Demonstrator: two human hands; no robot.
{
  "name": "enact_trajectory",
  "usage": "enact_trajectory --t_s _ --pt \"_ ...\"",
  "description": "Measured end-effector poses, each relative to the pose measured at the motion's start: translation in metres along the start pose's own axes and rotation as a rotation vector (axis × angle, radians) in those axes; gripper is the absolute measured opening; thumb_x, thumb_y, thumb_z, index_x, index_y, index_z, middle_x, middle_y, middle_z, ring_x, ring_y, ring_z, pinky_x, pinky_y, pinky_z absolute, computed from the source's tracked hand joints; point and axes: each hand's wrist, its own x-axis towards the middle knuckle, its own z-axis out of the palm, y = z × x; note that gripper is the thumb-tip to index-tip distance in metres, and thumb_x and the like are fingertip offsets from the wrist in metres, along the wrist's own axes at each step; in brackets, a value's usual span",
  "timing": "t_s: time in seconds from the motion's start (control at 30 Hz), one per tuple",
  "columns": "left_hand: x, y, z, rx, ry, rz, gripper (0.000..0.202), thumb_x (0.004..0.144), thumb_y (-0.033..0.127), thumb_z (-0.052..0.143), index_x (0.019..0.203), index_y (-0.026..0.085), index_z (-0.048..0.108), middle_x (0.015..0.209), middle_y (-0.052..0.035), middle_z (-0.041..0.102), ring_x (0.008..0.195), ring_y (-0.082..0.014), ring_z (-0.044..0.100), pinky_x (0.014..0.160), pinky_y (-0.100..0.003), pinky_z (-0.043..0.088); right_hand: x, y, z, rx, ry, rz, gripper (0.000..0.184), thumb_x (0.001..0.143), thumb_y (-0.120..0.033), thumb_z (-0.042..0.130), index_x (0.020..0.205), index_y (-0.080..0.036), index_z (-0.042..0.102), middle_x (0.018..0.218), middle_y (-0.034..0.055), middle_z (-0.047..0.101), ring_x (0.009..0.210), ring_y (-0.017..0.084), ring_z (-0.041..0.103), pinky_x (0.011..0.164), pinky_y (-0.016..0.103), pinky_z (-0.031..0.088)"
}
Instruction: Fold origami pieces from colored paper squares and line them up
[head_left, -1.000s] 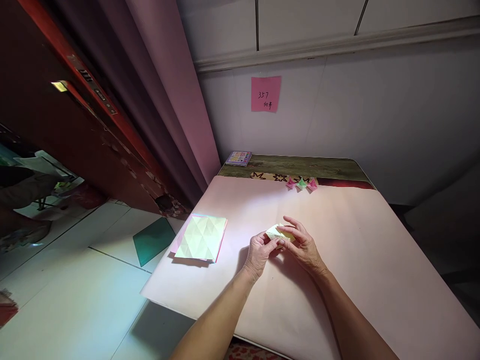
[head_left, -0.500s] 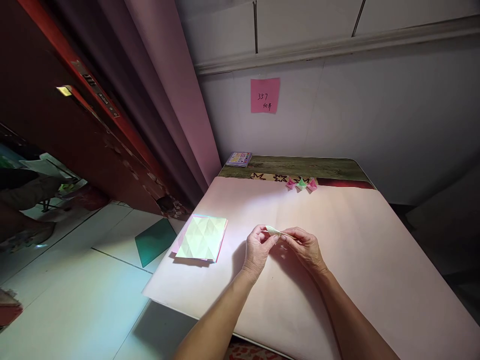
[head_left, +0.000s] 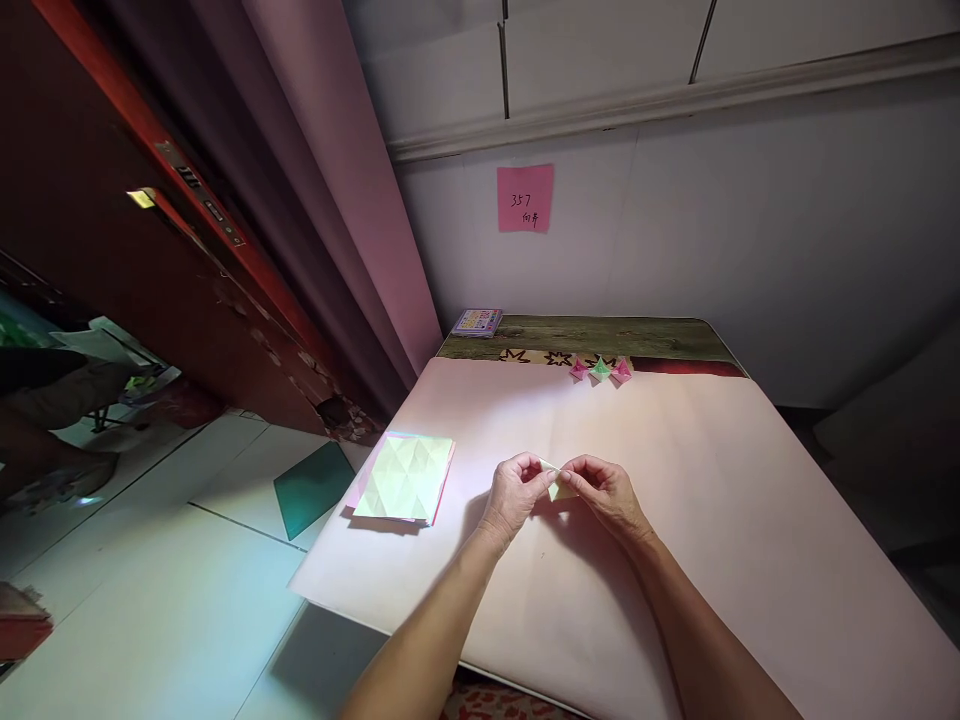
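Below the near edge of the worktop [head_left: 720, 570], a bit of red patterned cloth [head_left: 502, 702] shows. Both forearms reach in over that edge, and the hands meet around the middle of the pale pink surface. The left hand [head_left: 514, 492] pinches the left part of a small folded paper [head_left: 557, 490], pale yellow-green, between thumb and fingers. The right hand [head_left: 606, 495] grips its right part the same way, the two thumbs close together on the side toward the wearer. A point of the paper hangs below the thumbs, and the hands cast shadows on the surface beneath.

By the left edge, a stack of square sheets [head_left: 405, 480] lies flat, a creased pale yellow-green one on top, with pink and red edges showing beneath. Past that edge, a dark green panel [head_left: 313, 488] shows at floor level. Farther off on the floor is a dark red rounded shape [head_left: 184, 400]; whether it is a container is too dim to tell.

Toward the far edge, three small folded pieces [head_left: 600, 371] stand in a row, green between two pink. Behind them runs a wood-grain strip [head_left: 600, 332], with a printed packet [head_left: 477, 322] at the far left corner. On the wall beyond, a pink note [head_left: 525, 198] reads "357".
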Motion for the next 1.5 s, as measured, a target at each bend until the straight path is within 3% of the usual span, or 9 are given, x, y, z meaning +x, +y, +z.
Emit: enact_trajectory --t_s 0.23,0.4,0.57,0.67,0.8,0.97,1.23,1.5 --pt "0.004 -0.002 0.000 0.057 0.072 0.016 0.031 0.077 0.045 0.069 0.071 0.015 0.063 0.058 0.0031 0.053 0.049 -0.0087 0.049 0.050 -0.021 0.038 -0.002 -0.002 0.002 0.000 -0.055 0.040 0.032 0.082 -0.049 0.066 0.076 -0.018 0.065 0.065 -0.0008 0.061 0.058 0.013 0.055 0.056 0.025 0.046" --pt "0.003 -0.005 0.004 -0.015 0.101 0.006 0.031 0.072 0.044 0.075 0.072 0.015 0.063 0.057 0.0046 0.052 0.049 -0.0070 0.048 0.049 -0.019 0.038 -0.002 -0.003 0.002 -0.057 -0.049 0.022 0.033 0.083 -0.049 0.064 0.072 -0.018 0.061 0.062 -0.0024 0.055 0.054 0.011 0.048 0.051 0.023 0.039" --pt "-0.003 -0.011 0.008 -0.134 0.049 -0.226 0.042 0.063 0.046 0.082 0.082 0.013 0.064 0.064 -0.0011 0.064 0.051 -0.0112 0.060 0.050 -0.022 0.047 0.001 0.005 0.000 -0.059 0.103 -0.021 0.031 0.085 -0.047 0.064 0.075 -0.018 0.062 0.064 -0.0008 0.056 0.057 0.012 0.050 0.054 0.025 0.042" --pt "-0.004 -0.012 0.009 -0.191 0.061 -0.258 0.041 0.066 0.046 0.081 0.082 0.013 0.064 0.063 -0.0029 0.065 0.048 -0.0112 0.060 0.047 -0.021 0.046 0.001 0.006 -0.001 -0.029 0.127 -0.051 0.029 0.085 -0.046 0.064 0.089 -0.017 0.066 0.075 0.0030 0.064 0.064 0.015 0.058 0.059 0.027 0.049" --pt "-0.003 -0.010 0.007 -0.423 0.066 -0.221 0.040 0.062 0.037 0.086 0.084 0.012 0.064 0.071 -0.0039 0.067 0.057 -0.0108 0.062 0.055 -0.022 0.052 -0.002 -0.001 0.000 -0.132 0.242 -0.178 0.034 0.084 -0.041 0.068 0.111 -0.022 0.066 0.106 0.0087 0.066 0.073 0.017 0.064 0.062 0.030 0.055" --pt "-0.004 -0.008 0.007 -0.487 0.083 -0.209 0.038 0.063 0.033 0.086 0.086 0.011 0.065 0.074 -0.0048 0.067 0.062 -0.0126 0.065 0.058 -0.023 0.053 -0.004 -0.008 0.000 -0.232 0.264 -0.326 0.021 0.085 -0.034 0.067 0.102 -0.024 0.071 0.125 0.0105 0.058 0.074 0.015 0.064 0.067 0.034 0.061" --pt "-0.005 -0.008 0.009 -0.438 0.098 -0.184 0.038 0.067 0.031 0.084 0.090 0.009 0.065 0.083 -0.0109 0.072 0.070 -0.0187 0.070 0.063 -0.027 0.056 -0.002 -0.004 0.001 -0.302 0.287 -0.396 0.017 0.083 -0.028 0.068 0.099 -0.024 0.073 0.125 0.0095 0.059 0.082 0.017 0.067 0.065 0.032 0.062" --pt "-0.004 -0.012 0.009 -0.425 0.148 -0.178 0.039 0.069 0.028 0.081 0.096 0.012 0.059 0.081 -0.0093 0.072 0.066 -0.0179 0.070 0.062 -0.027 0.057 -0.003 -0.003 0.000 -0.239 0.264 -0.389 0.012 0.086 -0.027 0.065 0.091 -0.024 0.075 0.125 0.0104 0.060 0.091 0.020 0.068 0.069 0.033 0.060"
